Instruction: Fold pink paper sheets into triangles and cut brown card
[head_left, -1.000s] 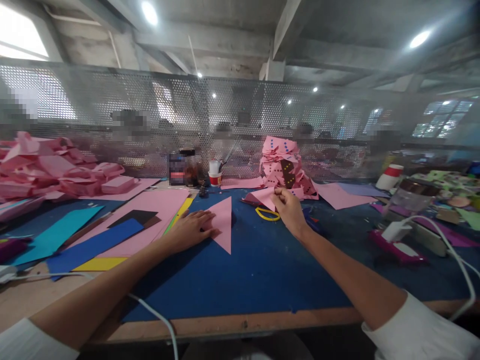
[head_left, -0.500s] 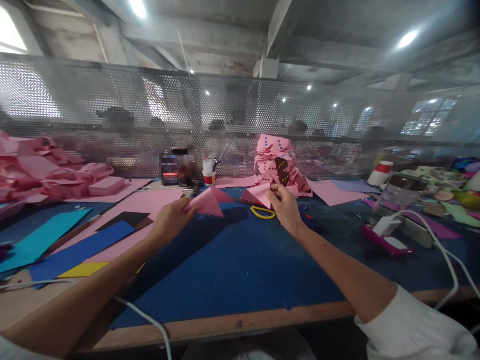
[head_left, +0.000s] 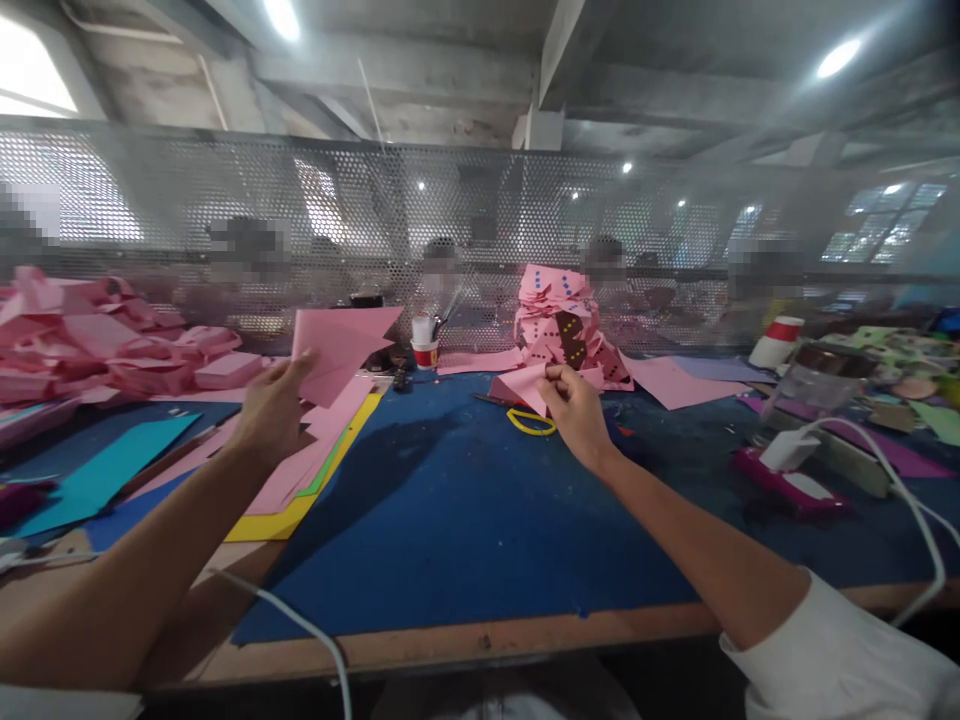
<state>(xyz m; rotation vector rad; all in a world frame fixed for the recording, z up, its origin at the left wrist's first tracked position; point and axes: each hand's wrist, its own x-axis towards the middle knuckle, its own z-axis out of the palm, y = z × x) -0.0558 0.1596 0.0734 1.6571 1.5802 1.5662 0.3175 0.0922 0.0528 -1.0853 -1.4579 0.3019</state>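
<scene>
My left hand grips a folded pink sheet by its left edge, raised over the layered pink, green and yellow sheets on the left. My right hand pinches the corner of a second pink piece near the middle of the table. Just beneath that piece lie scissors with a yellow handle, their blades partly covered. Behind my right hand rises a stack of pink pieces with dark and blue markings and one dark piece with yellow dots.
A pink heap fills the far left, near a teal strip. A red-and-white cup with tools stands at the back. On the right are a clear jar, a white plug and a cable. A perforated screen runs behind.
My left hand has moved left and turned its pink sheet more upright, away from the right hand. My right hand still pinches its piece in about the same place.
</scene>
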